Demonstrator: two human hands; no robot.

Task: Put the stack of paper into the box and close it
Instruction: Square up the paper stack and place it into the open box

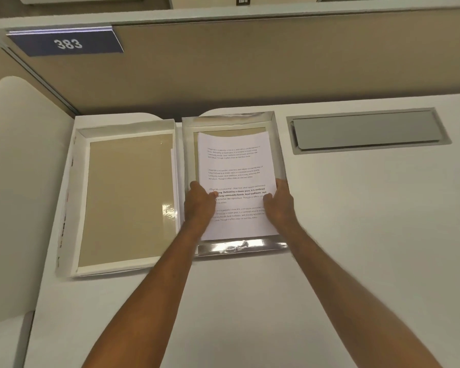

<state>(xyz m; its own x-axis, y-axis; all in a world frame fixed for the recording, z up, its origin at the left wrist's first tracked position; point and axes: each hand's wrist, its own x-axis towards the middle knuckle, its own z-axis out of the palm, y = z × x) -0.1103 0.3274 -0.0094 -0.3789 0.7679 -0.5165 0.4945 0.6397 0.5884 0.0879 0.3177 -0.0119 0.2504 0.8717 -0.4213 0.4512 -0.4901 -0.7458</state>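
A stack of white printed paper (234, 166) lies inside a shallow box with shiny silver walls (239, 247), in the middle of the desk. My left hand (201, 201) grips the stack's left edge, thumb on the top sheet. On the stack's right edge sits my right hand (280, 201), holding it the same way. The stack's near part looks slightly raised above the box floor. To the left lies the box's white lid (75, 197), upside down, showing a tan inside.
A white desk (356, 235) carries everything. A grey metal cable hatch (367, 131) is set into the desk at the back right. A tan partition wall with a sign reading 383 (67, 43) stands right behind the boxes.
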